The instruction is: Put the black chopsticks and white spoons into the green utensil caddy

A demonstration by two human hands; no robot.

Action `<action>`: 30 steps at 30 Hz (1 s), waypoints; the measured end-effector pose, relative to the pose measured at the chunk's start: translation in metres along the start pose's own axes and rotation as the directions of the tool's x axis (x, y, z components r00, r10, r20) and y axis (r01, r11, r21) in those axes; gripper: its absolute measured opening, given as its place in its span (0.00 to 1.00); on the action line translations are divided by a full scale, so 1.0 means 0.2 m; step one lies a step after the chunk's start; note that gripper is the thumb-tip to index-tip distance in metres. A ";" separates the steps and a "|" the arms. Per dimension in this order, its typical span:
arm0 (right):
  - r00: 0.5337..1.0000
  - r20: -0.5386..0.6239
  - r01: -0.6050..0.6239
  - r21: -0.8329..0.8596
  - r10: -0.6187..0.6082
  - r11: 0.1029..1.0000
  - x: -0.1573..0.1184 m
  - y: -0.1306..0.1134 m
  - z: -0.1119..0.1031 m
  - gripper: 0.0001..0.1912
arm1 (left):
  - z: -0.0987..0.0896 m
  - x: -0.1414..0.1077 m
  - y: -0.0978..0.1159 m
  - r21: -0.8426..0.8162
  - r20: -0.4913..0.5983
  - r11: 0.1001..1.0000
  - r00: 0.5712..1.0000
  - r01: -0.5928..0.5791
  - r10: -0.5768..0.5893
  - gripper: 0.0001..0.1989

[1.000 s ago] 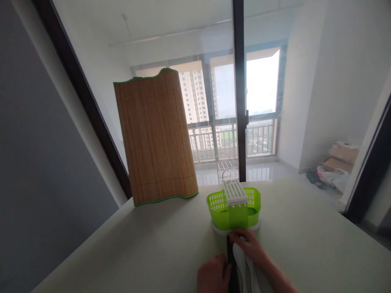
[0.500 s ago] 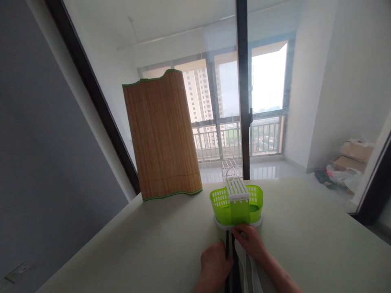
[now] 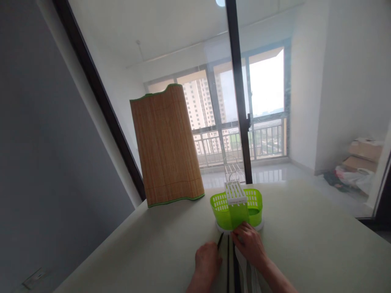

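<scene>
Both hands at slender utensils in front of a green basket.
The left hand [image 3: 207, 260] has its fingers closed around a thin black stick [image 3: 220, 241], tilted, its far end near the base of the green basket [image 3: 224, 215]. A second black stick [image 3: 228, 264] lies on the white table [image 3: 171, 252], between the two hands. The right hand [image 3: 249, 243] is bent over the far ends of the dark utensil [image 3: 236, 270] and the white utensils [image 3: 242, 262], just in front of the basket; whether its fingers grip them cannot be determined. A white slatted rack [image 3: 235, 193] is positioned at the middle of the basket. A bamboo mat [image 3: 166, 144] with green edging stands upright on the table, left of the basket.
</scene>
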State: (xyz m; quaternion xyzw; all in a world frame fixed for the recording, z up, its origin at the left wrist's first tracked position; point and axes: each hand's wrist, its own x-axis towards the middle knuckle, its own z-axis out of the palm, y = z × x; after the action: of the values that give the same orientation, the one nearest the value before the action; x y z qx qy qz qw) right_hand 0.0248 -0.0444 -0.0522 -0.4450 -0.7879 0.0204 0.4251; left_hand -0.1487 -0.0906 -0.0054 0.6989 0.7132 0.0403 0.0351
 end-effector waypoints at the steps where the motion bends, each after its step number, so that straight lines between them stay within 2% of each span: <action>1: 1.000 0.001 0.008 -0.001 -0.008 1.000 0.00 -0.01 0.00 0.13 | -0.02 0.00 -0.01 -0.006 -0.011 1.000 1.000 0.002 -0.002 0.15; 3: 1.000 0.001 0.022 0.000 -0.022 1.000 0.00 -0.04 0.00 0.13 | -0.07 0.02 -0.04 -0.048 -0.026 0.999 1.000 -0.003 0.002 0.13; 6: 0.999 0.016 0.042 0.021 -0.043 0.999 -0.01 -0.09 0.00 0.13 | -0.18 0.03 -0.06 -0.200 -0.047 0.977 0.996 -0.078 0.070 0.11; 9: 0.997 0.070 0.024 0.118 -0.032 0.993 -0.03 -0.16 0.02 0.06 | -0.29 0.04 -0.06 -0.372 -0.129 0.908 0.980 -0.191 0.153 0.10; 11: 0.991 0.133 -0.017 0.215 -0.012 0.977 -0.05 -0.19 0.05 0.09 | -0.32 0.03 -0.05 -0.474 -0.206 0.845 0.965 -0.246 0.165 0.11; 14: 0.979 0.206 -0.068 0.314 0.002 0.947 -0.07 -0.20 0.12 0.16 | -0.33 0.03 -0.03 -0.609 -0.255 0.742 0.955 -0.280 0.151 0.12; 18: 0.985 0.170 -0.078 0.319 0.024 0.945 -0.09 -0.16 0.20 0.10 | -0.30 0.04 -0.01 -0.697 -0.222 0.657 0.957 -0.289 0.185 0.12; 24: 0.987 0.133 0.042 0.304 -0.086 0.952 -0.10 -0.11 0.25 0.14 | -0.25 0.07 -0.05 -0.802 -0.151 0.522 0.945 -0.289 0.290 0.13; 27: 0.983 0.096 0.121 0.307 -0.157 0.944 -0.11 -0.09 0.29 0.15 | -0.25 0.07 -0.10 -0.802 -0.108 0.509 0.914 -0.313 0.391 0.12; 30: 0.980 0.055 0.168 0.311 -0.194 0.936 -0.12 -0.08 0.33 0.14 | -0.28 0.04 -0.14 -0.731 -0.114 0.559 0.877 -0.392 0.467 0.09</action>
State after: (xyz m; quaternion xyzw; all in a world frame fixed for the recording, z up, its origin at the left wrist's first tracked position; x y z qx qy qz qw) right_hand -0.0259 -0.0480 -0.1025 -0.2986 -0.8302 0.1213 0.4550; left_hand -0.1819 -0.0831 0.0477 0.7777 0.4406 0.2980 0.3349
